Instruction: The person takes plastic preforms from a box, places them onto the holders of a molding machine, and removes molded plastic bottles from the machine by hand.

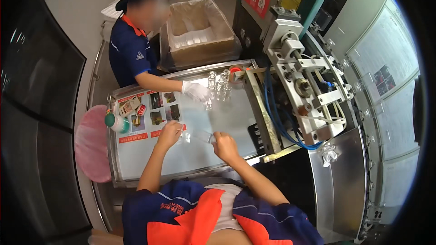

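Over the near part of the worktable (204, 161), my right hand (224, 146) is closed on one end of a clear plastic piece (200, 136), which points toward my left hand. Its exact kind is hard to make out. My left hand (170, 134) is closed in a pinch beside a small clear bit (186, 137); what its fingers grip is too small to tell. Across the table, a co-worker's white-gloved hand (195, 91) reaches to a clear plastic item (208, 104). Several clear plastic bottles (222, 84) lie by the far edge.
A machine (302, 86) with blue hoses (277, 118) borders the table's right side. A green-capped bottle (119, 124) and a phone (130, 106) sit at left, near a pink round stool (93, 143). A large lined carton (200, 47) stands behind. A metal chute (343, 172) is at right.
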A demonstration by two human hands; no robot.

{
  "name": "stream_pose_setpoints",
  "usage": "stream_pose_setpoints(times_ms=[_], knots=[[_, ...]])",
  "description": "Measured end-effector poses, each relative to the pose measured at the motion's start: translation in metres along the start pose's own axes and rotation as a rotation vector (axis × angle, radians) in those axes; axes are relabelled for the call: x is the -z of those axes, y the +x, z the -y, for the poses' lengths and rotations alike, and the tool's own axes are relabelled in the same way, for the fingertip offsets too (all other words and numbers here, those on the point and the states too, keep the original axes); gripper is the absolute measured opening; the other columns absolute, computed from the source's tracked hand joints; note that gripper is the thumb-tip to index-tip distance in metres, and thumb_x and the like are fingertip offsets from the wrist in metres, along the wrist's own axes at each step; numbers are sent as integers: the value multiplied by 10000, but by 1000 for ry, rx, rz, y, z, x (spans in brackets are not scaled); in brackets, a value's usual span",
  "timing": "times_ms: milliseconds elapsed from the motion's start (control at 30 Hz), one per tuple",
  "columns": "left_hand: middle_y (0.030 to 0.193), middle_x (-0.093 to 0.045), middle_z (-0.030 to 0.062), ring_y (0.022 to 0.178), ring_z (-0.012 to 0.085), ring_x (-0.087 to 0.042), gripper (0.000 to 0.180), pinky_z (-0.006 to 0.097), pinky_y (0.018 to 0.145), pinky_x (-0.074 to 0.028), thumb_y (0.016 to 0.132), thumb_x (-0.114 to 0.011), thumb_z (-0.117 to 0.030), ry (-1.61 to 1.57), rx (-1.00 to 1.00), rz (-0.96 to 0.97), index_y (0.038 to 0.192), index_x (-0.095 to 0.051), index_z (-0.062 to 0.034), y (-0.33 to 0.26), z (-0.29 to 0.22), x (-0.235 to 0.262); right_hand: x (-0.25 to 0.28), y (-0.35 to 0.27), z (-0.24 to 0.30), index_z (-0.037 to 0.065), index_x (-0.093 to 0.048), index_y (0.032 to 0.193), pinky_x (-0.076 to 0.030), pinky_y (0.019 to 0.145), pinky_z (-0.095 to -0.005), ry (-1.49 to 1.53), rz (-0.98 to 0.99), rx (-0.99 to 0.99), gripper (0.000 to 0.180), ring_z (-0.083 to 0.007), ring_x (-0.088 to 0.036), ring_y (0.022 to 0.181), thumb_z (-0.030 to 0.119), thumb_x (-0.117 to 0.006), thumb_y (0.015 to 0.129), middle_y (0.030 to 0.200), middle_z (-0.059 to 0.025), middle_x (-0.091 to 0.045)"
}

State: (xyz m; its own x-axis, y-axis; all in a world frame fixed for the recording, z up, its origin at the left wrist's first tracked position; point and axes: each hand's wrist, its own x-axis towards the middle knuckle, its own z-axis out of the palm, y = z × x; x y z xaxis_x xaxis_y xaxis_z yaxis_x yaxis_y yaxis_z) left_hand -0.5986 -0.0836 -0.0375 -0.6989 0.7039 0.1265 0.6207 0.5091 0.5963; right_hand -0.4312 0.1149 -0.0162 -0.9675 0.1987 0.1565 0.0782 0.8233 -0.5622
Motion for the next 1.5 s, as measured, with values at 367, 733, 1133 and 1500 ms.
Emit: stream_pose_setpoints(times_ms=[367, 733, 1133, 1500], knots=[[920, -615, 152, 917, 338, -569, 222, 400, 827, -464, 712, -567, 49, -4, -231, -50, 901, -659, -21, 149, 35, -51, -69, 151, -63, 36, -610, 959, -489, 770, -431, -146, 30, -202, 211, -371, -588, 886, 11, -499, 781, 941, -202, -568], [1027, -606, 213, 987, 373, -569, 333, 411, 867, -458, 679, -549, 70, 23, -342, 87, 997, -629, 13, 189, 24, -83, -69, 148, -47, -4, -621, 948, -417, 920, -462, -358, -105, -200, 224, -399, -526, 1045, 71, -525, 760, 1109, -269, -542], [726, -606, 58, 694, 152, -583, 141, 261, 637, -460, 716, -669, 58, -938, -351, 434, 794, -576, -15, 30, -218, -7, 241, -108, 45, -5, -574, 828, -466, 638, -406, 261, 17, 246, 120, -343, -564, 693, 53, -586, 723, 724, -168, -558], [991, -639, 42, 1037, 235, -499, 465, 396, 925, -308, 707, -715, -128, -575, -623, -407, 1113, -494, -77, 110, -574, -151, 400, -189, -129, -45, -358, 1258, -428, 832, -433, -441, -1443, -699, 624, -361, -527, 970, 36, -648, 711, 1039, -175, -593]])
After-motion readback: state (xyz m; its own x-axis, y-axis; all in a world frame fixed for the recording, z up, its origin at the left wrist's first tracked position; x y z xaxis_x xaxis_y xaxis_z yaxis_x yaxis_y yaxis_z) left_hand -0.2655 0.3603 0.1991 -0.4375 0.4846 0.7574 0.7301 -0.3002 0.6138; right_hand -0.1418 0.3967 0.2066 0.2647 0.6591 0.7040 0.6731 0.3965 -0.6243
